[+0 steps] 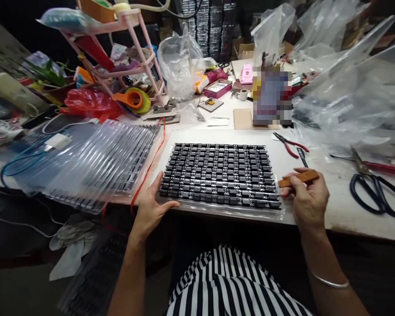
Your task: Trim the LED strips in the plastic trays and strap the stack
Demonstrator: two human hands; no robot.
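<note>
In front of me on the white table lies a clear plastic tray (pixel 224 212) filled with rows of small black electronic parts (pixel 219 175). My left hand (pixel 154 210) rests at the tray's near left corner, thumb stretched along the front edge and fingers along the left side. At the right side, my right hand (pixel 307 193) pinches a short flat orange-brown strip (pixel 299 178), wood-like in look. The strip's left end reaches close to the tray's right edge; whether it touches the tray I cannot tell.
To the left, more clear trays (pixel 118 153) lie stacked. Red-handled pliers (pixel 291 144) sit behind my right hand, and scissors (pixel 375 188) lie at the right. A pink rack (pixel 141 39), plastic bags (pixel 345 101) and a red ribbon (pixel 151 164) surround the work area.
</note>
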